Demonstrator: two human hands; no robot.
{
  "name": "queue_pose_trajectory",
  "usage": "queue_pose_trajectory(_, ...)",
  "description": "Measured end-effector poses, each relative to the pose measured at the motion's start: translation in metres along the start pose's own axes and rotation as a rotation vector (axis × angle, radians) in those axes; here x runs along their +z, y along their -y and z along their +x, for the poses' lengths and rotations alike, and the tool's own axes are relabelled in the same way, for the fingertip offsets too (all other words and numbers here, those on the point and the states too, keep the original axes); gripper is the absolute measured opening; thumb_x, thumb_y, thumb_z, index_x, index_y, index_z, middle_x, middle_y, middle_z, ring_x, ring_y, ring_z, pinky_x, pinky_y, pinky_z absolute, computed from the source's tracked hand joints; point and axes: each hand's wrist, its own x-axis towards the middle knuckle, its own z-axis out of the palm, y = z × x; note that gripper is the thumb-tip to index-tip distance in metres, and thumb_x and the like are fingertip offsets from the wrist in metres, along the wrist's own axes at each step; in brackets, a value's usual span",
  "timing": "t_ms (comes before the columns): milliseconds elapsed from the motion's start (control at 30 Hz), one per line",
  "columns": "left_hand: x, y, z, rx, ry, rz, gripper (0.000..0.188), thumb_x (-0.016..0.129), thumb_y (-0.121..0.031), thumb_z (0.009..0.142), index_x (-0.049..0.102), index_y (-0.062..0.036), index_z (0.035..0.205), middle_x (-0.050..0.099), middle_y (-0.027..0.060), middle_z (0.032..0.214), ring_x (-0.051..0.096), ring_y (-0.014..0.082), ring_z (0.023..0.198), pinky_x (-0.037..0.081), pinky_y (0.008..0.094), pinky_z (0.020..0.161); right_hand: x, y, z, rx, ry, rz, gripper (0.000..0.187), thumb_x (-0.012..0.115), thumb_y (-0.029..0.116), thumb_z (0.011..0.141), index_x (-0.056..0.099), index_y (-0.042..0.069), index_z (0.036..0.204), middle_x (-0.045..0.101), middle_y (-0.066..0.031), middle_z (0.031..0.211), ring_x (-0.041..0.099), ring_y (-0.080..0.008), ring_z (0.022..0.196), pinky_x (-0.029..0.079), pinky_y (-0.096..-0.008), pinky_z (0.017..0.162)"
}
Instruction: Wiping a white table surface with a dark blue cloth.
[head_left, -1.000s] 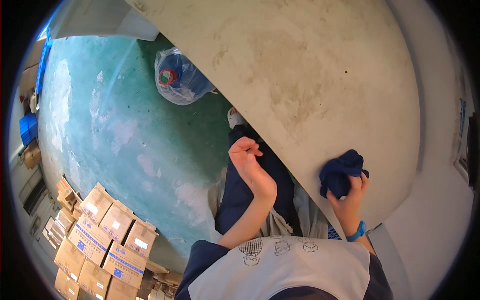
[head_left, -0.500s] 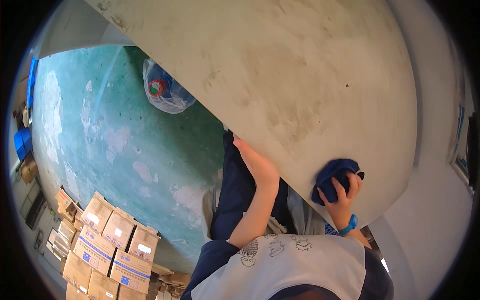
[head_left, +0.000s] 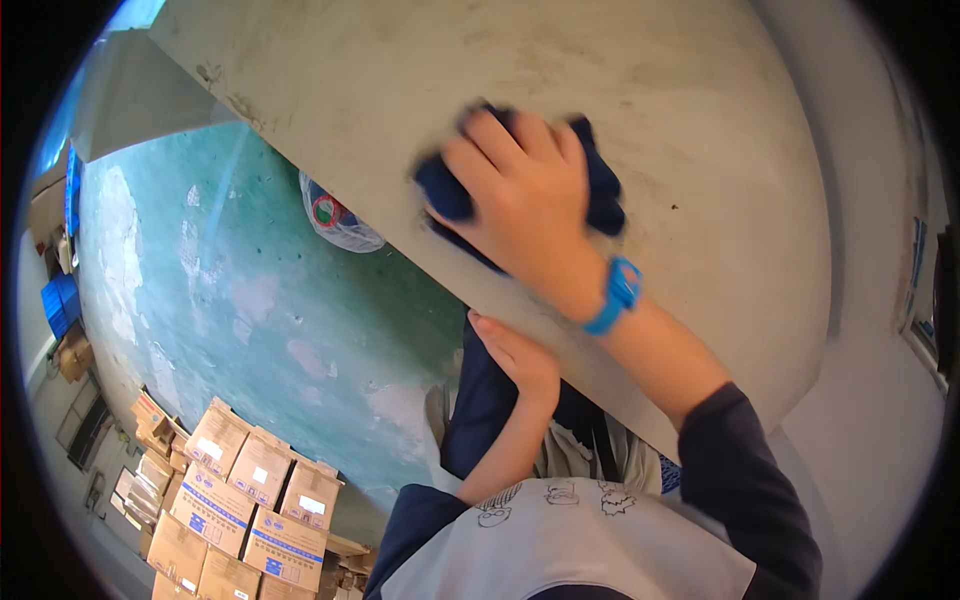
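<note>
On the table, upper middle, the right hand's grip holds blue cloth that could fall if pushed too far left.

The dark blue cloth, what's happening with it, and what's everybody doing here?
A person has their right hand on a crumpled dark blue cloth, holding it against the big beige table. The hand and cloth look blurry. The left hand is down by the table's edge; its fingers are partly hidden, so I can't tell whether it's touching. A clear plastic bag sits on the green floor beyond that edge.
</note>
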Motion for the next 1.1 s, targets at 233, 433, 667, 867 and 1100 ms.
queue_pose_trajectory(233, -0.015, 0.032, 0.015, 0.115, -0.013, 0.101, 0.067, 0.027, -0.046, 0.108, 0.032, 0.0103, 0.144, 0.040, 0.0233, 0.146, 0.042, 0.0295, 0.131, 0.031, 0.0367, 0.111, -0.048, 0.000, -0.065, 0.121, 0.172, 0.102, 0.048, 0.084, 0.027, 0.051, 0.066, 0.009, 0.091, 0.063, -0.0066, 0.103, 0.057, -0.0297, 0.094, 0.043, -0.0420, 0.075)
queue_pose_trajectory(433, 0.002, 0.007, 0.006, -0.009, -0.071, -0.035, 0.073, 0.027, -0.052, 0.107, 0.028, 0.0097, 0.146, 0.038, 0.0221, 0.146, 0.042, 0.0270, 0.131, 0.032, 0.0355, 0.110, -0.216, 0.000, -0.246, 0.475, 0.679, -0.115, 0.037, 0.081, 0.018, 0.056, 0.059, 0.004, 0.082, 0.056, -0.0140, 0.096, 0.053, -0.0383, 0.092, 0.042, -0.0486, 0.077)
queue_pose_trajectory(667, 0.009, 0.003, -0.002, 0.020, 0.037, -0.164, 0.072, 0.029, -0.053, 0.106, 0.030, 0.0082, 0.143, 0.041, 0.0200, 0.142, 0.044, 0.0253, 0.127, 0.034, 0.0353, 0.107, -0.163, -0.013, -0.201, 0.270, 0.388, -0.173, 0.037, 0.081, 0.012, 0.054, 0.053, 0.005, 0.077, 0.056, -0.0140, 0.092, 0.050, -0.0363, 0.081, 0.040, -0.0475, 0.073)
queue_pose_trajectory(867, -0.003, 0.000, 0.002, 0.035, 0.068, -0.177, 0.065, 0.029, -0.049, 0.107, 0.033, 0.0050, 0.141, 0.048, 0.0197, 0.133, 0.049, 0.0258, 0.118, 0.037, 0.0354, 0.103, -0.044, -0.015, -0.040, 0.068, 0.075, -0.135, 0.040, 0.082, 0.021, 0.047, 0.062, 0.009, 0.080, 0.061, -0.0052, 0.087, 0.056, -0.0252, 0.076, 0.037, -0.0387, 0.067)
queue_pose_trajectory(1100, 0.000, 0.026, 0.007, 0.237, -0.016, 0.171, 0.060, 0.028, -0.047, 0.108, 0.040, 0.0066, 0.131, 0.049, 0.0206, 0.124, 0.049, 0.0293, 0.112, 0.037, 0.0376, 0.101, 0.044, 0.003, 0.066, 0.137, -0.066, -0.067, 0.042, 0.086, 0.025, 0.059, 0.067, 0.016, 0.094, 0.058, -0.0042, 0.116, 0.054, -0.0258, 0.104, 0.040, -0.0457, 0.080)
